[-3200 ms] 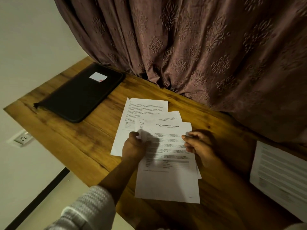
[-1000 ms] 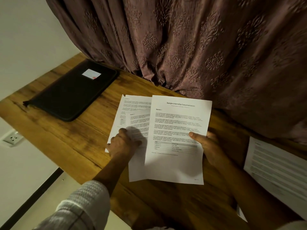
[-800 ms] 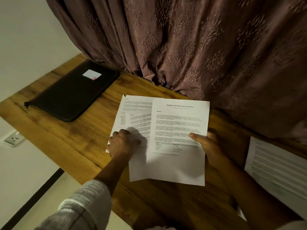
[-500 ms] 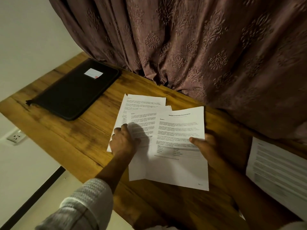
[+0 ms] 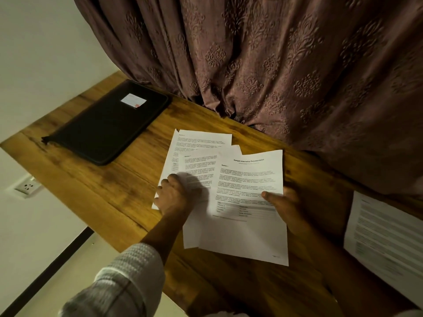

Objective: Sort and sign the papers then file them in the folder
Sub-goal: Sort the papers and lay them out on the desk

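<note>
Papers mid-sort, just right of the folder
My right hand pinches the top sheet; my left hand lies on the others (grip unclear). Signing and filing look undone; folder closed.

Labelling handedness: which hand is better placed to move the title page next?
Right, likely. The right hand pinches the title page at its right edge, thumb on top; the left hand rests on the sheets beneath, away from that page.
</note>
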